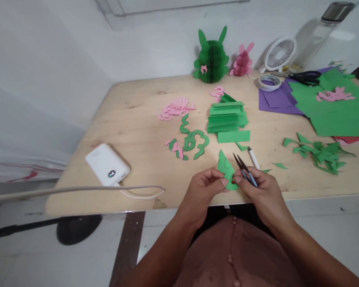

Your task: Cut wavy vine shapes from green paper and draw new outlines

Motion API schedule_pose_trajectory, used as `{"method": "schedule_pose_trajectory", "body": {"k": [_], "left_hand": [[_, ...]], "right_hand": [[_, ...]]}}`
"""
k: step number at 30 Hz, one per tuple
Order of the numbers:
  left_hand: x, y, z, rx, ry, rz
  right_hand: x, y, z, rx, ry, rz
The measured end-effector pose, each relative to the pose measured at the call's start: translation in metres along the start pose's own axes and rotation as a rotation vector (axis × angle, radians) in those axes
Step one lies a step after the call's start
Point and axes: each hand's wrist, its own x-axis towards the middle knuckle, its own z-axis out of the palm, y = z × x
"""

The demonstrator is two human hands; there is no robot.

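Observation:
Between my two hands is a piece of green paper (225, 162), cut to a curved shape with a pointed top. My left hand (208, 184) pinches its lower left side. My right hand (261, 186) holds small scissors (247, 171), blades pointing up and left, while its thumb and finger touch the paper's right edge. Just beyond the scissors lies a white pen (253, 158). Folded green paper strips (227, 119) are stacked past the paper piece. To their left lie green wavy cut-outs (194, 141) and a pile of pink cut-outs (177, 108).
Green scraps (320, 155) lie to the right. Behind them are green sheets (332, 119), purple paper (278, 97), tape rolls (269, 82) and black-handled scissors (305, 77). A green paper rabbit (212, 59), a pink one (242, 61) and a fan (279, 54) stand at the back. A power bank (107, 164) with cable lies left.

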Motion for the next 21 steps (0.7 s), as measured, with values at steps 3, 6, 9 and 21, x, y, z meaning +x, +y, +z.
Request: {"method": "schedule_pose_trajectory", "body": {"k": [3,6,9,21], "left_hand": [[0.0003,-0.0005,-0.0005,-0.002,0.005,0.003],[0.0007,-0.0010,-0.0007,-0.006,0.008,0.001],[0.0014,-0.0014,-0.0007,-0.009,0.007,-0.007],[0.0021,-0.0011,-0.0003,-0.027,-0.008,-0.018]], "right_hand": [[0.0001,0.0008,0.0001,0.021,-0.004,-0.010],[0.0002,0.0020,-0.0002,0.033,-0.018,-0.007],[-0.0001,0.0029,-0.0008,0.043,-0.040,-0.006],[-0.0005,0.0014,-0.0009,0.064,-0.071,0.002]]}}
